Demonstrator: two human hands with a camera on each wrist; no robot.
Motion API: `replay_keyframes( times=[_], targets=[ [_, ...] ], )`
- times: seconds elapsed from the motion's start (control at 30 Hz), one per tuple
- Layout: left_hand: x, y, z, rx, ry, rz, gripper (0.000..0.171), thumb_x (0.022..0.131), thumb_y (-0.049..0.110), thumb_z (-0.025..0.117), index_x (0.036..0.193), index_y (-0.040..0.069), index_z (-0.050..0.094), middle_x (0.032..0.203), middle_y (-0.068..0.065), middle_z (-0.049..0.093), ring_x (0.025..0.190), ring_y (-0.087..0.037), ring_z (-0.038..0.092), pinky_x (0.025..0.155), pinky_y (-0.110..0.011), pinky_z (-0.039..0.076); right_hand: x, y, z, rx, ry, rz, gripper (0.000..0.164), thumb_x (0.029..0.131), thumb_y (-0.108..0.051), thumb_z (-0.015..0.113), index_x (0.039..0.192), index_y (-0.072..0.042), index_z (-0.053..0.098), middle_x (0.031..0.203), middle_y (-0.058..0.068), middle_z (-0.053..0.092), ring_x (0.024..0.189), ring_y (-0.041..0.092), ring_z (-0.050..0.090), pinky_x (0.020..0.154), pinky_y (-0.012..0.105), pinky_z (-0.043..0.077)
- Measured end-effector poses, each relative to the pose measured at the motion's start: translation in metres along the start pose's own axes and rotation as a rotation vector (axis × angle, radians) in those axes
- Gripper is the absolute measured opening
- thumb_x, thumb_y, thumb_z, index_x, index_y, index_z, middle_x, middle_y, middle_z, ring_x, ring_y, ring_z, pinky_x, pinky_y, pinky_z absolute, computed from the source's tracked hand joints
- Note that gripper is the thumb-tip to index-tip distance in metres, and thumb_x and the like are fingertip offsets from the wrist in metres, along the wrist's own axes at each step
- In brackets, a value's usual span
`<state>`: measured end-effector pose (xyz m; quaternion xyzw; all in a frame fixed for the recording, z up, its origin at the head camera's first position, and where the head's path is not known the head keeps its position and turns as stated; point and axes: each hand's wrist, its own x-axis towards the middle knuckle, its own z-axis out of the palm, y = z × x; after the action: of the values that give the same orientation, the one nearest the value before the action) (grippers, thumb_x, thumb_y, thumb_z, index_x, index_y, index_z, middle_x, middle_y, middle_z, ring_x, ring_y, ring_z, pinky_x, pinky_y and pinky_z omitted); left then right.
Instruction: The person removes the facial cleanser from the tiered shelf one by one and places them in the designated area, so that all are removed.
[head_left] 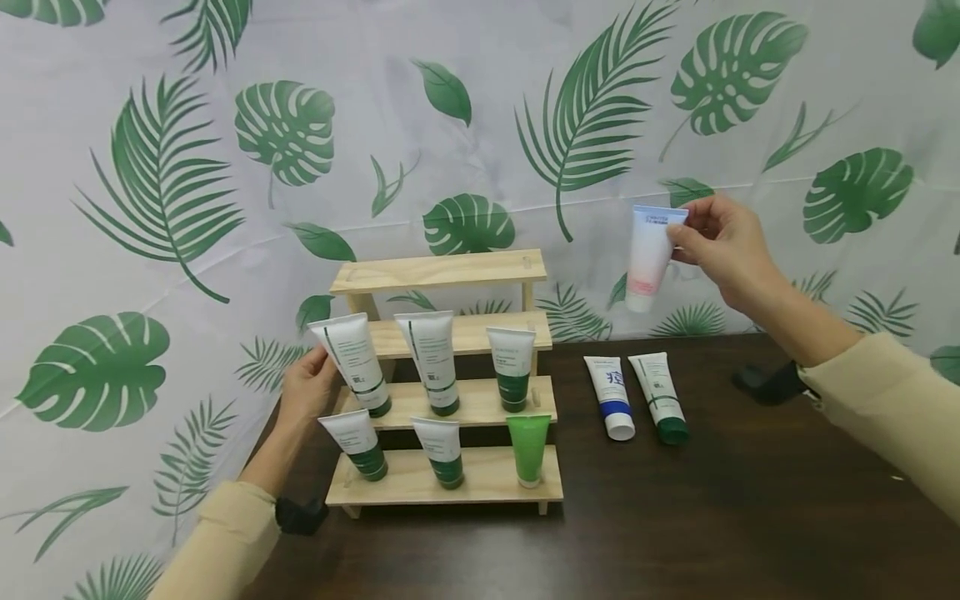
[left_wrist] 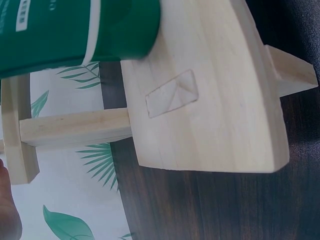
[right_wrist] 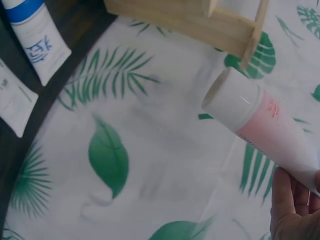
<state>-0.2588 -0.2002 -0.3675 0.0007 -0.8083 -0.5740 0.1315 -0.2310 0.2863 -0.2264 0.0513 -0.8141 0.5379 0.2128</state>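
My right hand (head_left: pixel 720 242) pinches a blue, white and pink squeeze tube (head_left: pixel 651 258) near its flat crimped end. The tube hangs cap down in front of the leafy backdrop, right of a stepped wooden display rack (head_left: pixel 450 492). In the right wrist view its white cap (right_wrist: pixel 225 102) points up and left, toward the rack. My left hand (head_left: pixel 303 392) is at the rack's left side, beside a tall white tube (head_left: pixel 352 358) with a green cap; its fingertips are hidden behind that tube, and I cannot tell what they hold.
Another tall tube (head_left: pixel 431 358) and a smaller white-green one (head_left: pixel 512 367) share that tier. Below stand two white-green tubes (head_left: pixel 356 442) (head_left: pixel 438 450) and a bright green tube (head_left: pixel 528 450). On the dark table (head_left: pixel 675 525) lie a blue-banded tube (head_left: pixel 611 396) and a green-capped tube (head_left: pixel 660 396).
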Motion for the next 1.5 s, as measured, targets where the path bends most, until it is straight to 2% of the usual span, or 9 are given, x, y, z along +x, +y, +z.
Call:
replay_keyframes(
  times=[0.13,0.37,0.5,0.73,0.83,1.0,1.27,1.37,1.5],
  targets=[
    [0.0,-0.002,0.001,-0.014,0.011,-0.004,0.042,0.097,0.018,0.053,0.135,0.0,0.049,0.132,-0.017,0.053,0.09,0.016,0.049,0.081,-0.005,0.041,-0.007,0.017,-0.007,-0.036,0.008,0.021,0.017,0.094,-0.012,0.055,0.109,-0.005,0.05,0.093,-0.005,0.051,0.086,0.008,0.052,0.066,0.013,0.053],
    [0.002,-0.005,0.001,-0.018,0.031,-0.009,0.042,0.096,0.018,0.055,0.134,0.001,0.05,0.129,-0.016,0.056,0.087,0.015,0.051,0.079,-0.005,0.042,-0.017,0.045,-0.017,-0.134,0.019,0.057,0.029,0.095,-0.014,0.053,0.114,0.006,0.045,0.09,-0.008,0.05,0.084,0.005,0.052,0.065,0.012,0.052],
    [0.0,-0.003,0.002,-0.01,0.028,-0.01,0.042,0.096,0.02,0.055,0.133,0.002,0.051,0.129,-0.016,0.056,0.086,0.015,0.052,0.078,-0.005,0.042,-0.022,0.061,-0.024,-0.198,0.014,0.105,0.036,0.096,-0.019,0.051,0.119,0.007,0.044,0.096,0.002,0.05,0.084,0.007,0.05,0.064,0.009,0.05],
    [-0.001,-0.002,0.003,-0.016,0.031,-0.015,0.039,0.096,0.018,0.054,0.132,0.003,0.053,0.127,-0.018,0.056,0.086,0.014,0.053,0.078,-0.006,0.043,-0.026,0.09,-0.035,-0.226,0.01,0.184,0.04,0.098,-0.021,0.048,0.124,0.008,0.042,0.095,0.0,0.049,0.082,0.005,0.049,0.065,0.01,0.05],
    [-0.001,-0.002,0.003,-0.015,0.031,-0.01,0.039,0.096,0.019,0.054,0.132,0.003,0.053,0.125,-0.014,0.058,0.086,0.013,0.053,0.078,-0.006,0.043,-0.026,0.102,-0.04,-0.252,0.01,0.22,0.043,0.098,-0.022,0.048,0.127,0.009,0.041,0.101,0.008,0.048,0.083,0.007,0.048,0.064,0.01,0.05],
    [0.0,-0.002,0.003,0.002,0.044,-0.017,0.038,0.095,0.019,0.056,0.129,0.003,0.056,0.111,0.004,0.062,0.087,0.011,0.053,0.078,-0.007,0.043,-0.025,0.119,-0.048,-0.285,0.016,0.261,0.042,0.098,-0.019,0.046,0.126,0.012,0.041,0.103,0.016,0.048,0.079,0.006,0.049,0.061,0.01,0.049],
    [-0.001,0.0,0.003,0.013,0.032,-0.036,0.041,0.097,0.022,0.053,0.133,0.003,0.052,0.128,-0.017,0.056,0.09,0.012,0.05,0.08,-0.005,0.041,-0.027,0.147,-0.053,-0.331,0.003,0.318,0.042,0.098,-0.015,0.046,0.124,0.017,0.041,0.104,0.024,0.049,0.068,-0.001,0.049,0.057,0.013,0.048],
    [-0.001,0.0,0.003,0.01,0.032,-0.043,0.041,0.097,0.023,0.053,0.133,0.004,0.052,0.126,-0.014,0.058,0.09,0.012,0.051,0.08,-0.006,0.042,-0.028,0.16,-0.051,-0.332,-0.024,0.332,0.043,0.097,-0.014,0.047,0.124,0.019,0.04,0.106,0.03,0.051,0.066,-0.001,0.051,0.056,0.016,0.048],
    [0.0,-0.001,0.002,0.011,0.033,-0.048,0.04,0.096,0.023,0.054,0.132,0.005,0.054,0.117,0.0,0.061,0.089,0.011,0.053,0.079,-0.007,0.043,-0.029,0.175,-0.047,-0.35,-0.052,0.376,0.043,0.097,-0.015,0.046,0.125,0.018,0.041,0.111,0.034,0.051,0.067,0.004,0.055,0.055,0.017,0.048]
  ],
)
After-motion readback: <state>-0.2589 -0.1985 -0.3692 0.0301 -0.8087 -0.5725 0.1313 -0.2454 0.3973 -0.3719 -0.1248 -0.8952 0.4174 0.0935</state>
